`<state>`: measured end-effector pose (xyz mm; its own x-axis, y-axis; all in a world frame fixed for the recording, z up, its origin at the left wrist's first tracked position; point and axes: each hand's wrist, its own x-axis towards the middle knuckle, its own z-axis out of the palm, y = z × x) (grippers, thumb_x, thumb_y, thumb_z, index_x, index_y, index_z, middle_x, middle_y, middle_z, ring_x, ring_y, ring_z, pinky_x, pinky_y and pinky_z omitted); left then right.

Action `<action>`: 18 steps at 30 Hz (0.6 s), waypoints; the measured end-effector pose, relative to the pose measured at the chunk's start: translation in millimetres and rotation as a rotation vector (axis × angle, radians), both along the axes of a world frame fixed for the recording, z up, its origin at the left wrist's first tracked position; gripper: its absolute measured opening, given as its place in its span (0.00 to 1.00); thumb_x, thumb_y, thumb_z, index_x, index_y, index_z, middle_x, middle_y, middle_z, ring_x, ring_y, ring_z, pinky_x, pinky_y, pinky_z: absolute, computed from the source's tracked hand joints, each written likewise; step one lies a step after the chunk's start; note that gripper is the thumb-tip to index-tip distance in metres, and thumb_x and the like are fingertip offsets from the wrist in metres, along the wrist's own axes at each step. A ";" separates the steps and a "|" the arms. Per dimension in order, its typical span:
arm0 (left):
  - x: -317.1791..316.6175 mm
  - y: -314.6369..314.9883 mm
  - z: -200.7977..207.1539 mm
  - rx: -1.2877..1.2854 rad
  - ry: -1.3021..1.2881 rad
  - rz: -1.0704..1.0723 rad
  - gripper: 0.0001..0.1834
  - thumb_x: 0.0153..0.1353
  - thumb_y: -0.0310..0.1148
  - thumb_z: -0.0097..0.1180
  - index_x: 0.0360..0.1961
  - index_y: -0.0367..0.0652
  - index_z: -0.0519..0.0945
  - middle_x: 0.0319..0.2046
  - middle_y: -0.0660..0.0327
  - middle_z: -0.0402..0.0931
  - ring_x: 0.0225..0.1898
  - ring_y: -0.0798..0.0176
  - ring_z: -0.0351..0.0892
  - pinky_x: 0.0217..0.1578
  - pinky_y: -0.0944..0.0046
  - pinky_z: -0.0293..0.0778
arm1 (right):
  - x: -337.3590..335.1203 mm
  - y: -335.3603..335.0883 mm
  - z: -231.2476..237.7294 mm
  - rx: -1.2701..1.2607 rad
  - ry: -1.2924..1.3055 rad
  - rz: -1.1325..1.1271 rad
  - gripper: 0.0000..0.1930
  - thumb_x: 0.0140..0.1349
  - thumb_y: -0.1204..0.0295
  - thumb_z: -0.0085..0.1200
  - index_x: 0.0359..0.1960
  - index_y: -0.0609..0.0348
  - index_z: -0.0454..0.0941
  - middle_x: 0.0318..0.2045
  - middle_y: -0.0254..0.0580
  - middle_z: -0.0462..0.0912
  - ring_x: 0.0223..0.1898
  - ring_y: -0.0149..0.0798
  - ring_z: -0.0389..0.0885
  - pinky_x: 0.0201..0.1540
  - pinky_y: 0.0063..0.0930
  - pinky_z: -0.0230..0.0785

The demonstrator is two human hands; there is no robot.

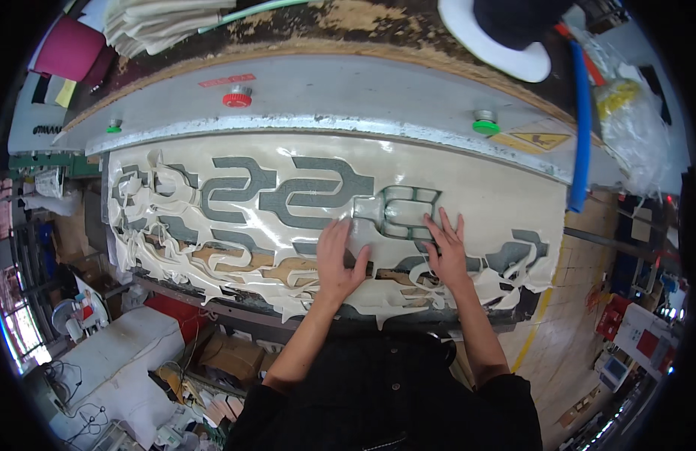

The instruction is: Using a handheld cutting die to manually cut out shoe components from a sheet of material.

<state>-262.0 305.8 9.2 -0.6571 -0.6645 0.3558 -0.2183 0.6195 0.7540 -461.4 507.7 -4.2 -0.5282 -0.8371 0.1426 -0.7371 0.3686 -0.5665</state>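
Observation:
A metal cutting die (379,216) with a forked outline lies on a glossy cream sheet (498,192), right of centre. At the lower left of the die rests my left hand (340,259), open, its thumb held away from the fingers. My right hand (448,252) is open with spread fingers at the die's forked right end; the fingertips seem to touch its edge. Left of the die, fork-shaped openings (310,201) in the sheet show a grey-green layer. Curled cream scraps (205,267) run along the near edge and pile up at the left.
Beyond the sheet stands a grey machine beam (348,94) with a red button (237,96) and green buttons (485,122). A blue tube (579,128) hangs at the right. Cream pieces (160,22) and a white curved object (506,45) sit on the worn top ledge.

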 end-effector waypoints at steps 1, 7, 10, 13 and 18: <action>11.9 6.4 7.9 -0.065 -0.001 -0.024 0.33 0.60 0.31 0.72 0.66 0.32 0.78 0.56 0.41 0.82 0.58 0.34 0.80 0.59 0.46 0.75 | 2.0 -0.3 6.6 -0.011 0.016 -0.013 0.30 0.64 0.76 0.65 0.69 0.49 0.78 0.67 0.43 0.83 0.78 0.59 0.66 0.82 0.69 0.41; 112.9 62.0 20.9 0.181 -0.446 -0.485 0.21 0.58 0.39 0.76 0.48 0.39 0.86 0.49 0.51 0.83 0.50 0.44 0.82 0.51 0.51 0.77 | 13.7 -21.2 71.7 -0.326 0.036 -0.085 0.19 0.61 0.67 0.74 0.53 0.58 0.87 0.48 0.49 0.91 0.50 0.51 0.89 0.56 0.44 0.79; 138.9 83.9 22.2 0.036 -0.520 -0.513 0.22 0.56 0.40 0.78 0.46 0.39 0.86 0.45 0.51 0.82 0.49 0.45 0.81 0.52 0.50 0.78 | 20.2 -53.5 128.8 -0.361 -0.119 -0.097 0.13 0.64 0.64 0.73 0.33 0.63 0.89 0.28 0.46 0.90 0.27 0.44 0.89 0.33 0.36 0.79; 140.5 93.5 1.1 -0.095 -0.474 -0.460 0.23 0.53 0.39 0.78 0.46 0.38 0.86 0.40 0.50 0.80 0.48 0.43 0.79 0.52 0.48 0.76 | 3.2 -76.5 148.0 -0.443 -0.088 -0.183 0.15 0.66 0.63 0.72 0.31 0.64 0.89 0.24 0.49 0.88 0.24 0.45 0.87 0.30 0.36 0.77; 147.4 106.0 -4.5 -0.137 -0.319 -0.344 0.22 0.51 0.34 0.79 0.46 0.38 0.87 0.39 0.51 0.79 0.45 0.43 0.79 0.49 0.48 0.76 | 71.7 -13.9 109.4 -0.329 -0.125 -0.158 0.15 0.64 0.60 0.72 0.36 0.62 0.89 0.28 0.52 0.89 0.30 0.49 0.90 0.36 0.39 0.79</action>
<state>-114.6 411.8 4.7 -0.9211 -0.3504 0.1699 -0.1902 0.7855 0.5889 -389.7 493.8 105.2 -0.6772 -0.6644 0.3162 -0.6035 0.2557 -0.7552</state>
